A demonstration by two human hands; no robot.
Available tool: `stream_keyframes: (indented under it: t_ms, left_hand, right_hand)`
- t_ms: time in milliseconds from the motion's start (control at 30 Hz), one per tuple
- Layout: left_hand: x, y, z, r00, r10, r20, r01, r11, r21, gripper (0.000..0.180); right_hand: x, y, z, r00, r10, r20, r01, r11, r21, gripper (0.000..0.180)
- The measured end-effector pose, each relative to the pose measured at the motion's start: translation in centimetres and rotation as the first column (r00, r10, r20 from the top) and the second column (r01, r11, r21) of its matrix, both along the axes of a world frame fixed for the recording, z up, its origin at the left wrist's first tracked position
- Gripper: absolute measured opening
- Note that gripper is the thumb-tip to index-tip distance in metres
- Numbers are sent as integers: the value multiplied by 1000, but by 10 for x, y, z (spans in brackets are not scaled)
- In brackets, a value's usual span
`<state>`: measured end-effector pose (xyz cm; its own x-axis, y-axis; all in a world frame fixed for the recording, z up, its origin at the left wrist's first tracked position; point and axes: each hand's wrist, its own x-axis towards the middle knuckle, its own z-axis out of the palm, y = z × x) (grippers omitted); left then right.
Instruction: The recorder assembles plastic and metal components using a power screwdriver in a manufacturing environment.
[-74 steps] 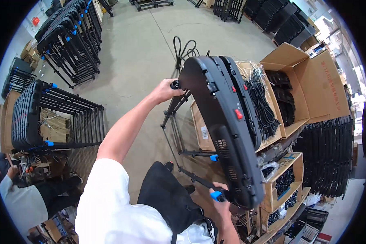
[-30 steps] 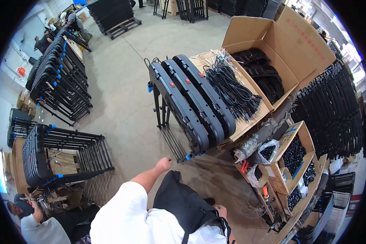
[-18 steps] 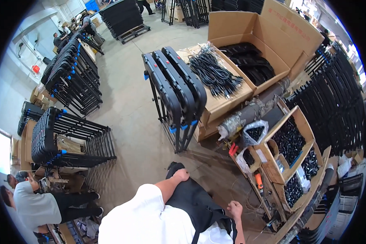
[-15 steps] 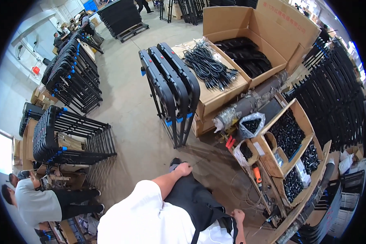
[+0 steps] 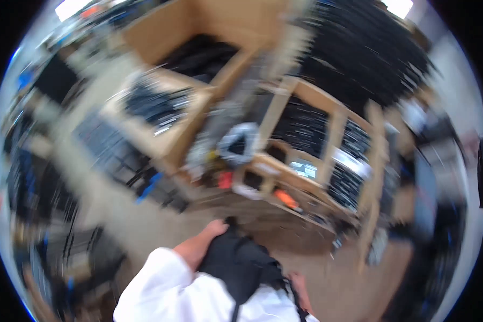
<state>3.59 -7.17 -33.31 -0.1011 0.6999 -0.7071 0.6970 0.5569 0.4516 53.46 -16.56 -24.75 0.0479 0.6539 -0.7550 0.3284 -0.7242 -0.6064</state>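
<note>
My left hand (image 5: 216, 228) rests at the dark trousers near my left knee. Lower down on the right, my right hand (image 5: 298, 285) hangs beside my thigh. Motion smears the fingers of both, and I make out nothing held in either. Ahead of me stands a wooden bin (image 5: 335, 123) with compartments of small black parts. An orange-handled tool (image 5: 287, 199) lies along its near edge, close to a red object (image 5: 225, 179). A clear plastic bag (image 5: 238, 140) with dark contents sits left of the bin.
Coiled black cables (image 5: 154, 102) lie on a carton to the left, before a large open cardboard box (image 5: 161, 32) of black parts. Folded black frames (image 5: 112, 145) stand left of the carton. More dark frames (image 5: 359, 53) are stacked behind the bin.
My view has swung to the right, so the bin, cartons and frames now appear further left. The other person at the lower left can no longer be made out. Both hands stay low by my legs.
</note>
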Motion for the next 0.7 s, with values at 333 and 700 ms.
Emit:
stream_keyframes:
  t_ms: [333, 700]
  left_hand:
    - [30, 76, -24, 982, -157, 107, 166, 982, -86, 36]
    - [77, -1, -7, 878, 450, 167, -435, 893, -115, 21]
  right_hand:
    - [138, 30, 120, 716, -464, 521, 374, 886, 274, 31]
    - [498, 195, 216, 481, -694, 535, 234, 690, 685, 44]
